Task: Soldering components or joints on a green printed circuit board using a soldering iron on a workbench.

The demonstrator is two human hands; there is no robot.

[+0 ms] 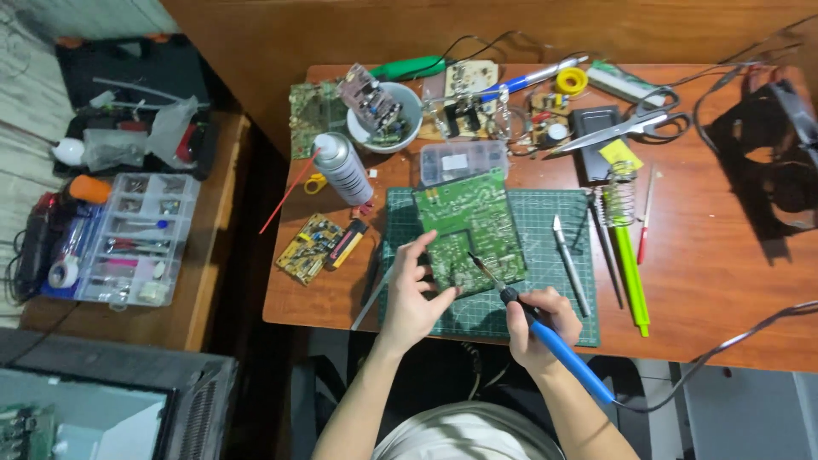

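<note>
Green circuit board (471, 228) lies solder side up on the green cutting mat (558, 221), near the front edge of the desk (724, 281), roughly mid-width.

Left hand (411, 298) rests at the board's near left corner; fingers (423, 252) spread apart, fingertips touching the board edge, thumb against its lower edge. Nothing enclosed in this grip.

Right hand (538, 322) at the front edge of the mat, grip clamped on the blue handle of a soldering iron (528, 311). Iron tip points up and left, meeting the board's lower area; exact contact point too small to resolve. Cord trails off toward the right front corner.

On the mat right of the board: a craft knife (569, 260). Just past the mat's right edge: a coiled iron stand (622, 189) and a green tool (632, 273). Spray can (342, 167) lies toward the left edge, with a small yellow board (310, 247) nearer the front left corner. White bowl (388, 119) of parts and scissors (630, 126) sit along the back edge.
</note>
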